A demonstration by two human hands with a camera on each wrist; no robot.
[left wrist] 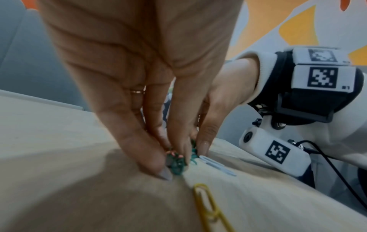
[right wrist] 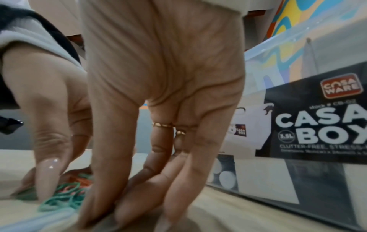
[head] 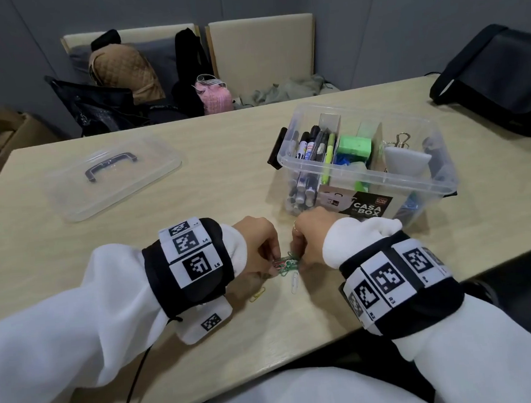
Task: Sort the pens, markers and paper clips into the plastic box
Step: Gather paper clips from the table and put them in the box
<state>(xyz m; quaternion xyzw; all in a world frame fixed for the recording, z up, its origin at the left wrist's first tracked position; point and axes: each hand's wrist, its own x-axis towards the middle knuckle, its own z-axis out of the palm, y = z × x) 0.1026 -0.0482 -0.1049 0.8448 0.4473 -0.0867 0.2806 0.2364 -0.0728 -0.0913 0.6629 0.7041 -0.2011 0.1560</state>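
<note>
Right, desk [head: 165, 241] first: plastic box [head: 367, 174] on the far right already holds the markers [head: 309, 150]. My left hand [head: 257, 237] and right hand [head: 311, 232] have fingers [left wrist: 158, 164] pinched on the paper clips [head: 286, 263]. Light, springy, slippery wire; I'd scoop the clump's edges.

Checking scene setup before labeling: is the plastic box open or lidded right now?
Open. The plastic box has no lid on it, its markers exposed from above; the clear lid lies flat on the table, apart from it.
</note>
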